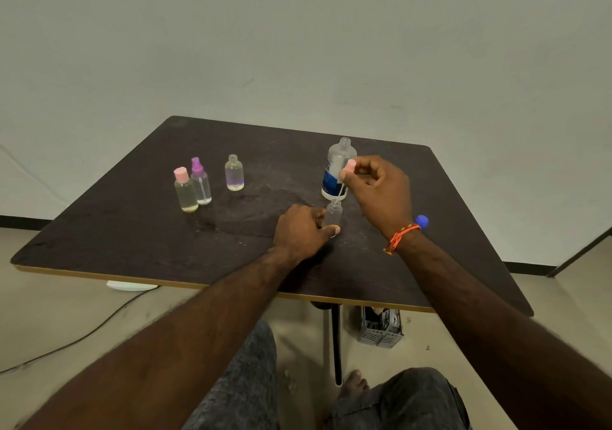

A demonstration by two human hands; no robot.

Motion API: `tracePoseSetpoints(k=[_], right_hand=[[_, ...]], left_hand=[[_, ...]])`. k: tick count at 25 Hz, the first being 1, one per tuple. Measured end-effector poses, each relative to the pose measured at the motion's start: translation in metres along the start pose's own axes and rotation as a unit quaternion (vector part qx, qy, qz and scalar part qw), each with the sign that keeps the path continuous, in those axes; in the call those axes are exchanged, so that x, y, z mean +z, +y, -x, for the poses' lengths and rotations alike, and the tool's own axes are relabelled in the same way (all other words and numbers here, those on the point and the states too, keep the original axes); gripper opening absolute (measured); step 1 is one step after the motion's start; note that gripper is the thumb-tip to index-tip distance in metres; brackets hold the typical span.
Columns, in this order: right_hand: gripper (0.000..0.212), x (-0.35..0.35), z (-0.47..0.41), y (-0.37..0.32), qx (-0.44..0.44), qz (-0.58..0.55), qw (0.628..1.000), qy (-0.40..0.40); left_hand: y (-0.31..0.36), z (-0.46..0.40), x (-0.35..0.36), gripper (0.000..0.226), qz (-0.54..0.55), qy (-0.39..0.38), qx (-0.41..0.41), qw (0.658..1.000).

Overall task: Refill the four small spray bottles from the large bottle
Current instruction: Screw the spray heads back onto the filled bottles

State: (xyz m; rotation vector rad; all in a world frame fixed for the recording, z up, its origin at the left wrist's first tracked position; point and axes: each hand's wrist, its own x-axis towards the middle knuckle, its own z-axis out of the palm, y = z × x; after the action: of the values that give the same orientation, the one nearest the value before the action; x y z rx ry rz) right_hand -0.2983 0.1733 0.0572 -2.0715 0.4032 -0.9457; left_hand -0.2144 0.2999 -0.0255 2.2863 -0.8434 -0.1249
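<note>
The left hand point(303, 230) grips a small clear spray bottle point(332, 214) upright on the dark surface point(132, 224), while the right hand point(377, 186) pinches its pink pump head point(349, 167), whose dip tube point(338, 194) hangs at the neck. The open large bottle point(337, 167) stands just behind; a careless knuckle could probably topple it, or the tube could miss the neck and drip.
</note>
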Motion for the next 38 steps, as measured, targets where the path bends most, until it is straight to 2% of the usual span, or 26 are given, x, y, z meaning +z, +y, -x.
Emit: tracePoseSetpoints(k=[4, 9, 19, 22, 24, 27, 28, 30, 33, 35, 37, 38], right_hand=[[0.015, 0.011, 0.009, 0.013, 0.014, 0.046, 0.997, -0.052], [0.023, 0.018, 0.019, 0.026, 0.043, 0.080, 0.991, -0.102], [0.027, 0.023, 0.018, 0.019, 0.072, 0.153, 0.979, -0.115], [0.026, 0.022, 0.017, 0.021, 0.091, 0.151, 0.979, -0.101], [0.036, 0.021, 0.016, 0.023, 0.114, 0.141, 0.978, -0.105], [0.065, 0.017, 0.013, 0.018, 0.105, 0.099, 0.976, -0.165], [0.065, 0.016, 0.012, 0.017, 0.085, 0.086, 0.976, -0.183], [0.050, 0.013, 0.011, 0.017, 0.051, 0.071, 0.978, -0.192], [0.040, 0.012, 0.007, 0.019, 0.051, 0.128, 0.982, -0.130], [0.058, 0.012, 0.007, 0.020, 0.062, 0.173, 0.974, -0.128], [0.073, 0.013, 0.008, 0.021, 0.069, 0.126, 0.973, -0.178], [0.070, 0.013, 0.010, 0.024, 0.064, 0.090, 0.974, -0.198]], left_hand=[[0.000, 0.003, 0.000, 0.026, 0.008, 0.001, 0.006, 1.000], [0.000, 0.002, 0.000, 0.039, -0.009, 0.008, 0.007, 1.000], [0.002, -0.008, 0.001, 0.033, -0.043, -0.007, 0.010, 0.999], [0.005, -0.015, 0.002, 0.029, 0.016, 0.015, 0.025, 0.999], [0.005, -0.014, -0.001, 0.021, 0.034, 0.014, 0.024, 0.999], [0.005, -0.012, -0.003, 0.017, 0.046, 0.008, 0.019, 0.999], [0.006, -0.012, -0.002, 0.020, 0.044, 0.006, 0.018, 0.999], [0.005, -0.012, -0.001, 0.025, 0.040, 0.002, 0.020, 0.999], [0.007, -0.009, -0.001, 0.031, 0.039, 0.005, 0.015, 0.999], [0.008, -0.008, -0.001, 0.030, 0.047, 0.013, 0.001, 0.999], [0.008, -0.008, 0.000, 0.025, 0.044, 0.014, -0.006, 0.999], [0.007, -0.008, 0.001, 0.025, 0.037, 0.015, -0.002, 0.999]])
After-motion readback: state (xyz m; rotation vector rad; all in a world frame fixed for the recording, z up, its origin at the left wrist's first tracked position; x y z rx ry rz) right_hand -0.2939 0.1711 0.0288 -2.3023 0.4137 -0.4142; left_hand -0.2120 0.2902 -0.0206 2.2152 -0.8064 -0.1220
